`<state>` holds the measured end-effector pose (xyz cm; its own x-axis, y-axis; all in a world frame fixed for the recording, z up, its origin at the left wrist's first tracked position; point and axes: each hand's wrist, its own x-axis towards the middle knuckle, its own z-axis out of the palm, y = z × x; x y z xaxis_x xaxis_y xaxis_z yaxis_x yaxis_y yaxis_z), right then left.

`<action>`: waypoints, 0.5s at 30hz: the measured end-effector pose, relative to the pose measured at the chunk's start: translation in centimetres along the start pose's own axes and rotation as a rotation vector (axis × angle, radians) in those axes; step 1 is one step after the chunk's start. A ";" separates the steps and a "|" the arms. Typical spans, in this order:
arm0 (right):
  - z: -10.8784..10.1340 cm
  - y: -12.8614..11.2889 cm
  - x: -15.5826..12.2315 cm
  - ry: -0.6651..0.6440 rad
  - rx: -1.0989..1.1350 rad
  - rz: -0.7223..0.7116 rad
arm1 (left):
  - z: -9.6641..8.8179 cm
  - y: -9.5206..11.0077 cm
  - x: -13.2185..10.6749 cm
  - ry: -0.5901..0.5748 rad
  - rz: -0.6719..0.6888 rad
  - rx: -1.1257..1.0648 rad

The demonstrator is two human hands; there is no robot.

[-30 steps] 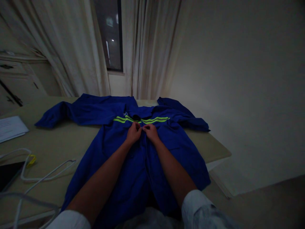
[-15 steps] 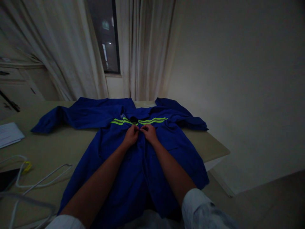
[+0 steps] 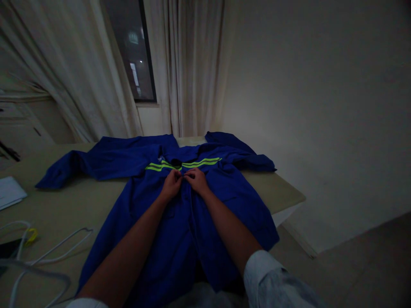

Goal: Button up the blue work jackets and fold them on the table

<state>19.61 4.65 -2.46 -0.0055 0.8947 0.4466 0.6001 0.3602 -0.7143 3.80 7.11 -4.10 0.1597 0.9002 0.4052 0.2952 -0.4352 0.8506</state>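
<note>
A blue work jacket (image 3: 154,239) with yellow-green stripes across the chest lies spread front-up, its sleeves out to both sides. At the middle of its front opening, just under the stripes, my left hand (image 3: 172,185) pinches the fabric edge. My right hand (image 3: 196,179) is closed on the other front edge, its fingertips meeting those of the left. Whatever small fastening lies between the fingertips is hidden. Below the hands the two front edges run down and part near the hem.
The jacket lies on a beige table (image 3: 105,201) whose right corner juts out near the wall. White papers (image 3: 10,191), a white cable (image 3: 54,252) with a yellow tie (image 3: 31,236) and a dark flat object (image 3: 9,252) occupy the left side. Curtains (image 3: 195,64) hang behind.
The camera view has turned slightly, so everything sits a little further left. Both hands stay at the same place on the jacket front, with fingertips slightly closer together.
</note>
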 end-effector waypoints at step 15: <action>-4.3 -5.9 -0.7 0.311 0.185 0.048 | 0.6 1.8 -0.2 -0.266 0.110 0.786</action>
<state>19.50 0.77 3.82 0.2796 0.7990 0.5323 0.4387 0.3868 -0.8111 4.90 6.16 -2.82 0.4139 0.8608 0.2962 0.8201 -0.4938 0.2891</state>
